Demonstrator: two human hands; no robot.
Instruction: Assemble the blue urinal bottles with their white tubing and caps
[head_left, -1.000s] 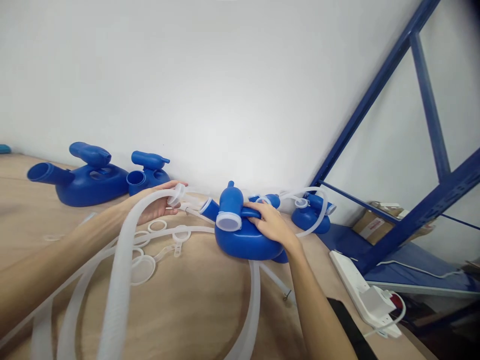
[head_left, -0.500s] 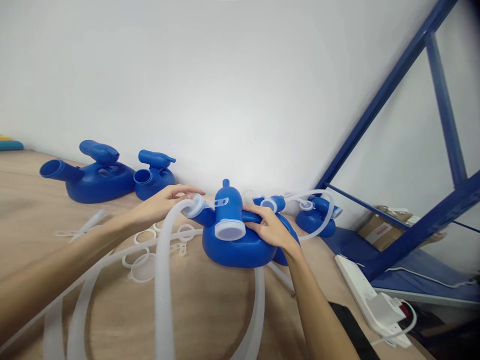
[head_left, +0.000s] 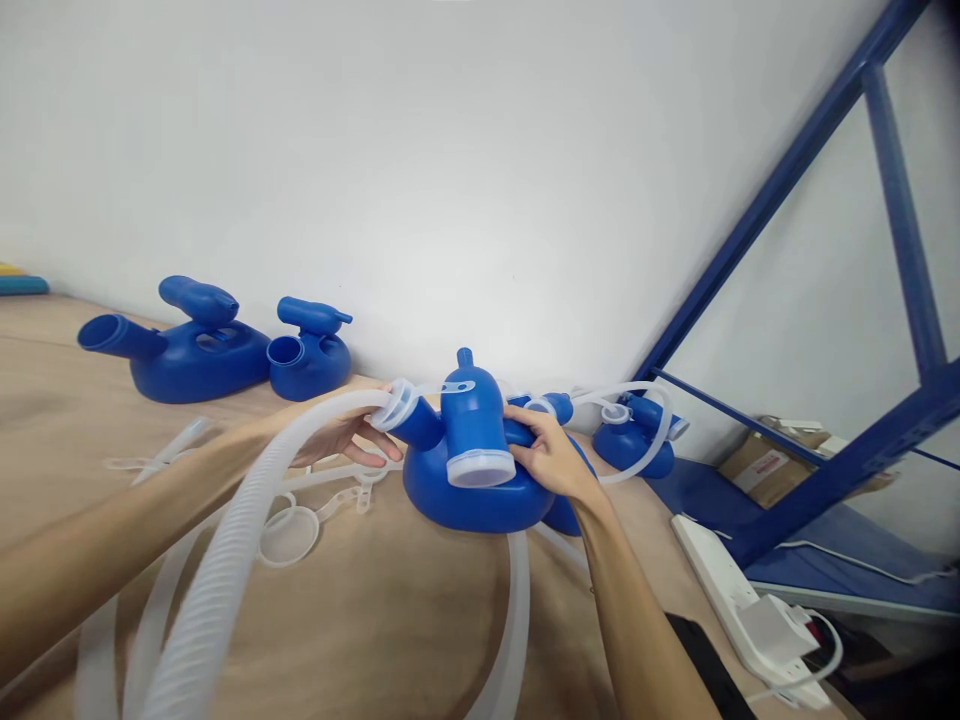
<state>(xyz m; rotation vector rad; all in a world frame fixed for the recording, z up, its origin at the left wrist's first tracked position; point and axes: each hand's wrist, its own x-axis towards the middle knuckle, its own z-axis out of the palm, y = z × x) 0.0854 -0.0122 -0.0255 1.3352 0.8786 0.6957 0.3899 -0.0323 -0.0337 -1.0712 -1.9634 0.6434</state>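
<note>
A blue plastic urinal bottle [head_left: 480,512] rests on the table, its neck pointing up and left. My right hand [head_left: 551,455] is wrapped around the handle on its right side. A translucent white cap [head_left: 396,404] sits on the neck, with a ribbed white hose [head_left: 247,500] running from it toward me. Just left of the cap is my left hand [head_left: 341,435], partly hidden behind the hose. Its lower fingers are stretched apart below the cap, and its upper edge meets the cap's rim. Strapped to the bottle stands a blue cup-like piece [head_left: 474,415] with a white lid [head_left: 480,468].
Two blue bottles [head_left: 195,360] stand at the back left, and more with hoses [head_left: 634,445] at the right. Loose white caps and rings [head_left: 289,537] lie left of centre. A power strip [head_left: 750,600], a black object [head_left: 709,660] and a blue rack [head_left: 787,180] occupy the right.
My left hand has dropped from above the cap to beside and below it, its fingers spreading. The hose has swung left, and the blue cup-like piece has shifted slightly right. My right hand keeps its grip.
</note>
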